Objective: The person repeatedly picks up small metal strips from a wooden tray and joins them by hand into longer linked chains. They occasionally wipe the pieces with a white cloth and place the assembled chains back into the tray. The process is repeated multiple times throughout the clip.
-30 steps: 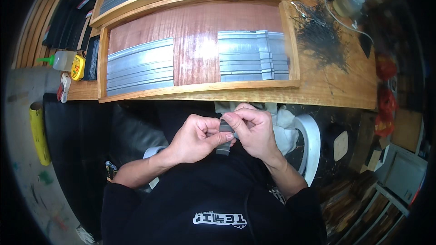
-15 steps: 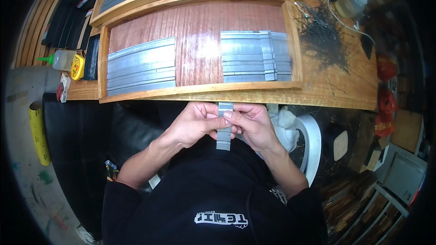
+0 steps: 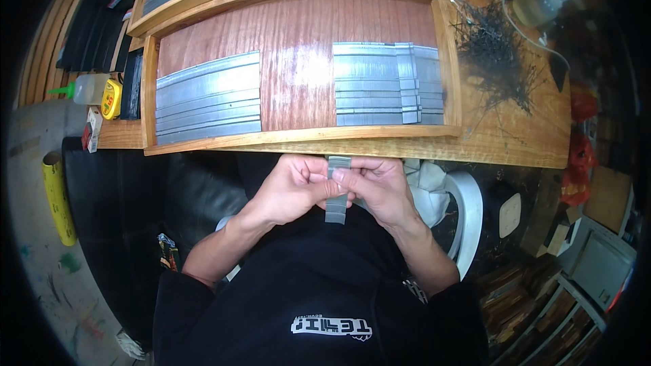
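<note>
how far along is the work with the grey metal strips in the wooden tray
Two batches of grey metal strips already lie in the shallow wooden tray: a left stack and an overlapping right stack. In hand: the left hand and right hand pinch one narrow grey metal strip upright, just below the tray's front edge. Left: bare red-brown tray floor between the stacks. How many strips remain cannot be told.

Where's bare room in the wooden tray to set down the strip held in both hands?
Bare red-brown floor of the wooden tray runs between the left stack of grey strips and the right stack, plus a band above both. The bench right of the tray is crowded with black wire scraps.
</note>
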The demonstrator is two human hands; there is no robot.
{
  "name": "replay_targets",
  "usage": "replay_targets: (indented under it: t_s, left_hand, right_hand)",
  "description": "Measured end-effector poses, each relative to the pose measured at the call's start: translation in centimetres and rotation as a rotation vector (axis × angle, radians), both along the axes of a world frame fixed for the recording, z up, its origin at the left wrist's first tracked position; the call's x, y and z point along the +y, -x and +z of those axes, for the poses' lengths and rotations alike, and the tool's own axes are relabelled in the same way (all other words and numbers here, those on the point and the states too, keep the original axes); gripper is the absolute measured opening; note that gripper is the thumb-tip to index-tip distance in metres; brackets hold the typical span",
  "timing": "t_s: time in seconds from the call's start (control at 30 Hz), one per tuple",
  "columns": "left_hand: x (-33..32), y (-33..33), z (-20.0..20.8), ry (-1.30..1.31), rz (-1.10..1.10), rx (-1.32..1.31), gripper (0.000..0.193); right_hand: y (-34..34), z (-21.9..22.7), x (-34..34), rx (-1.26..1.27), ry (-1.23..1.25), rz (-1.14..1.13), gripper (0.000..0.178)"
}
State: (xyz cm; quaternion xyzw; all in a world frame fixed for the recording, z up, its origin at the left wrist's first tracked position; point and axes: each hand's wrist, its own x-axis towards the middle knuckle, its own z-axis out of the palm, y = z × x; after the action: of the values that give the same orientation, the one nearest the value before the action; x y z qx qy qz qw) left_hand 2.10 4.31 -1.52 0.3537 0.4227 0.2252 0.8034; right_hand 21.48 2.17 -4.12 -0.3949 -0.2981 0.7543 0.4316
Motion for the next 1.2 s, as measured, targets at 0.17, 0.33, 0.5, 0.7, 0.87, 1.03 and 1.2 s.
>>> replay_targets:
  t_s: [0.17,0.33,0.5,0.7,0.87,1.03,1.2]
  left_hand:
    - [-1.4,0.0,1.5,-0.076,0.005,-0.001,0.013]
    - [-1.6,0.1,1.4,-0.112,0.057,-0.012,0.013]
    - [-0.3,0.4,1.1,0.011,0.039,-0.006,0.015]
    - [0.1,0.7,0.2,0.028,0.04,-0.053,0.014]
    - [0.0,0.6,0.0,0.025,0.053,-0.07,0.015]
    - [-0.4,0.7,2.1,0.108,0.029,-0.001,0.017]
    - [-1.9,0.8,2.5,0.16,0.027,-0.061,0.022]
  right_hand:
    - [-0.1,2.4,-0.2,-0.014,0.067,0.013,0.014]
    - [0.6,2.1,-1.0,0.027,0.042,-0.025,0.018]
    - [0.3,0.6,-0.6,0.13,0.122,0.016,0.02]
    - [0.7,0.8,-0.2,0.063,0.085,-0.036,0.014]
    - [0.8,0.8,0.1,0.037,0.074,-0.036,0.012]
    - [0.0,2.1,-0.3,0.018,0.094,0.016,0.019]
    - [-0.7,3.3,-1.1,-0.055,-0.001,0.022,0.029]
